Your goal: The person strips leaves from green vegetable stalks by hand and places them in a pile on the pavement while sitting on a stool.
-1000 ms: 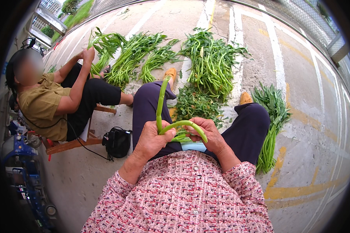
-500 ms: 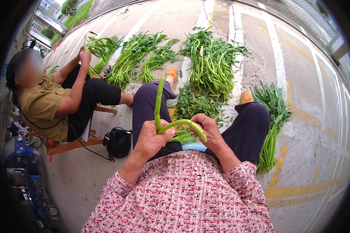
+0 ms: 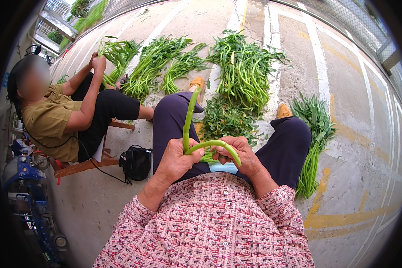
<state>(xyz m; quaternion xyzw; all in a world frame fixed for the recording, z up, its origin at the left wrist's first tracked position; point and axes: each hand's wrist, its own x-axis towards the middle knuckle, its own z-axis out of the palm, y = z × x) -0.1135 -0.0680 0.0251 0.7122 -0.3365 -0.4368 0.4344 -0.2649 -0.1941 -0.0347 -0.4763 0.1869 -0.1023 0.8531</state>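
My left hand (image 3: 175, 161) is closed around a thick green water spinach stem (image 3: 190, 117). One length of it stands up above the fist, and another length arches right toward my right hand (image 3: 242, 156). The right fingers are pinched together beneath this arch, whose free end hangs over the back of the fingers. What lies right at the fingertips is partly hidden. Behind and below my hands, more green stems show over a light blue item (image 3: 223, 168) in my lap. Between my feet spreads a heap of torn leaves (image 3: 228, 118).
A large water spinach pile (image 3: 243, 73) lies ahead, with another bundle (image 3: 315, 143) beside my right leg. More bunches (image 3: 158, 62) lie ahead left. There a person (image 3: 53, 116) sits on a wooden stool (image 3: 82, 167), holding greens. A black bag (image 3: 135, 163) sits on the ground.
My right hand has shifted slightly, and the arched stem's free end sits a little farther right and lower. The upright length leans more to the right. The left hand still grips the stem.
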